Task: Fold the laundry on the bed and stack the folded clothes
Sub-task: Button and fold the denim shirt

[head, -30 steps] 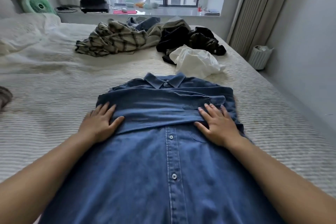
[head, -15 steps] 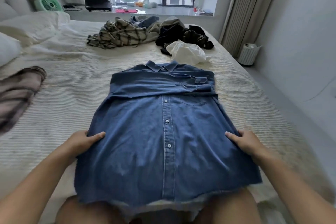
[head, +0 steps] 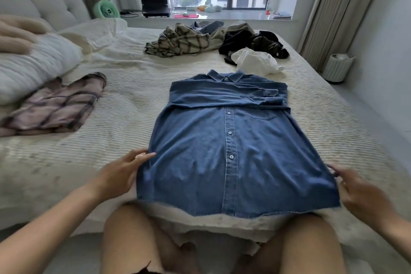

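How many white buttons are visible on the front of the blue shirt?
3, in one line down the denim shirt: upper button, middle button, lower button. The sleeves folded across the chest may hide others.

Open bedspread on both sides of the denim shirt, clutter at the far end.

Bare bed [head: 138, 104] lies between the denim shirt [head: 231, 144] and the folded plaid garment [head: 55, 107] to the left, and a narrower strip runs along the shirt's right edge. Beyond the collar, a white cloth [head: 255, 61] sits just beside it, with dark clothes [head: 251, 42] and a checked shirt [head: 182, 42] heaped behind. A pillow [head: 33, 62] blocks the far left.
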